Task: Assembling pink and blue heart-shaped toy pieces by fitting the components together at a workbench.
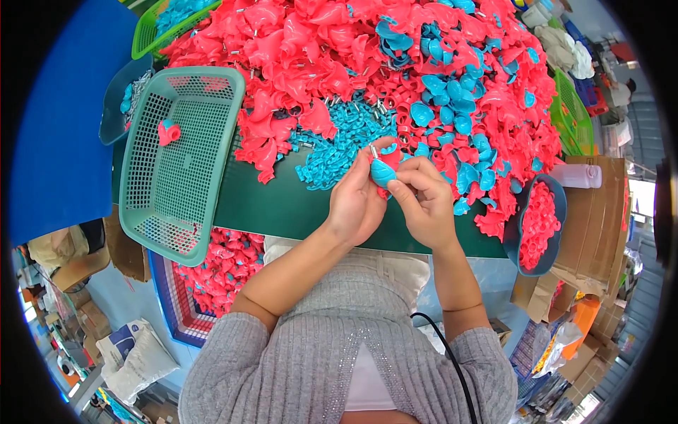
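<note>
Above the near edge of the green table (282, 212), my left hand (355, 203) is closed round a small plastic part with a blue leaf-shaped shell (382, 172) and some red plastic beside it. My right hand (426, 203) pinches the shell's right side between thumb and fingers. A short metal pin shows at the left fingertips; whether it is fixed in the part I cannot tell. Just beyond my hands lies a pile of small blue plastic pieces (339, 141). A large heap of red plastic pieces (304, 42) rises behind, with loose blue shells (459, 99) scattered over its right side.
A green mesh basket (217, 177) at left holds one red-and-blue piece (169, 132). Beside it is a dark bowl of metal pins (113, 106). At right, a dark bowl (524, 244) carries small red parts. A crate (166, 297) of red pieces stands below the table's left edge.
</note>
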A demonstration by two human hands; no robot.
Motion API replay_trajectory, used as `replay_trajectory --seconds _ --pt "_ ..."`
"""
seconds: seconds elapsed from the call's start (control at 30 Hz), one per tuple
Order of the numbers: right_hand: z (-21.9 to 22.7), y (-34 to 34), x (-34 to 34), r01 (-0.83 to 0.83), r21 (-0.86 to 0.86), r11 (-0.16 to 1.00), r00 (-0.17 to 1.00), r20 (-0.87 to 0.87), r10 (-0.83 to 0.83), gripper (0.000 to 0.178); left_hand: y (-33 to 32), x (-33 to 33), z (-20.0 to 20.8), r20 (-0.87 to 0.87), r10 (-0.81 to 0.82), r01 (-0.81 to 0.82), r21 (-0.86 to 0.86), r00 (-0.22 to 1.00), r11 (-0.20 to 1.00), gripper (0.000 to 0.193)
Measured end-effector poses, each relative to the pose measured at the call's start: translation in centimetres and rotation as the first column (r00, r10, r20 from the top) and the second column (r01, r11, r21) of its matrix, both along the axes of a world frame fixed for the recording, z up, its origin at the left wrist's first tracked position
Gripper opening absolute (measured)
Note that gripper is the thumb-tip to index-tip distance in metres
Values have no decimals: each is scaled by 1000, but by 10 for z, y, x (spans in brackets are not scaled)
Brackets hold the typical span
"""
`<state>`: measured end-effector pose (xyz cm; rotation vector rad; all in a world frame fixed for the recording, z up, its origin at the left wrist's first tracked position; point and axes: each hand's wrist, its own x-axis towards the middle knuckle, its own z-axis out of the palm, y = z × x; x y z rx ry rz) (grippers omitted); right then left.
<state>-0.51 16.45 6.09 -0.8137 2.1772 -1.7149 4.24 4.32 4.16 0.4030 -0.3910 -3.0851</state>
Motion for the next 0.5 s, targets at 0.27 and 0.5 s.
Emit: replay_trajectory --seconds 0.27,0.5 --pt "3 -4 3 16 59 998 976 -220 -2 8 -6 3 1 1 -49 49 19 999 999 46" --pt "1 -9 11 108 53 993 966 -241 -92 9 2 4 -6 -25 -36 35 -53 999 998 48"
